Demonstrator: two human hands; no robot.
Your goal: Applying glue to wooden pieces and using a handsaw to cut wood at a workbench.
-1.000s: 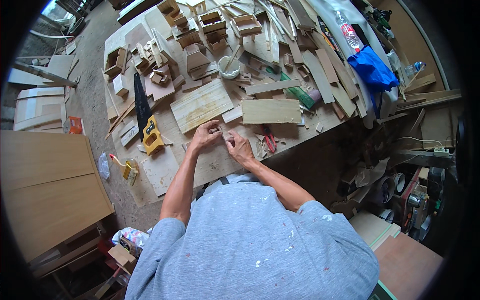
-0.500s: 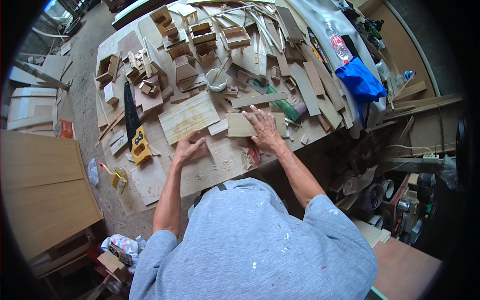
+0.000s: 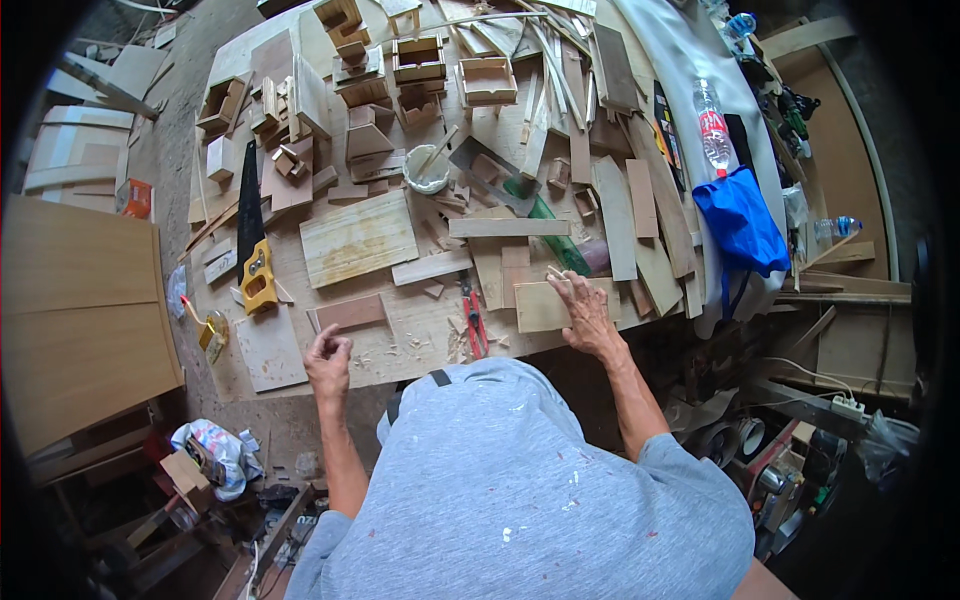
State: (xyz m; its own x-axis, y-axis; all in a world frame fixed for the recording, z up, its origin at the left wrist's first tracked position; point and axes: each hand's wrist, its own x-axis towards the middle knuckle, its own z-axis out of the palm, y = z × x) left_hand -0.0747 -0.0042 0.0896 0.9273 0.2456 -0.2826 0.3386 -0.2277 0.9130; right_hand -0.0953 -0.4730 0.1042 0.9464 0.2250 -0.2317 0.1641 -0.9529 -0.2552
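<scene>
My left hand (image 3: 330,365), fingers loosely bent and apart, is just below a reddish board (image 3: 350,311) and holds nothing. My right hand (image 3: 592,328) holds a pale rectangular board (image 3: 540,308), its fingers over the top edge. Red-handled pliers or cutters (image 3: 474,320) lie between my hands, among wood shavings (image 3: 375,355). A larger stained pale board (image 3: 358,241) and a narrow strip (image 3: 432,267) lie beyond them. A yellow-handled saw (image 3: 258,275) rests to the left.
The cluttered workbench (image 3: 270,350) carries small wooden boxes (image 3: 485,80), a white pot (image 3: 425,170), a green object (image 3: 550,238) and several offcuts. A blue bag (image 3: 742,222) and bottle (image 3: 712,130) are at the right, a plywood cabinet (image 3: 80,320) at the left.
My hands have moved apart. The right hand reached the pale board and shifted it right and toward me. My left hand moved left and down, uncovering the reddish board.
</scene>
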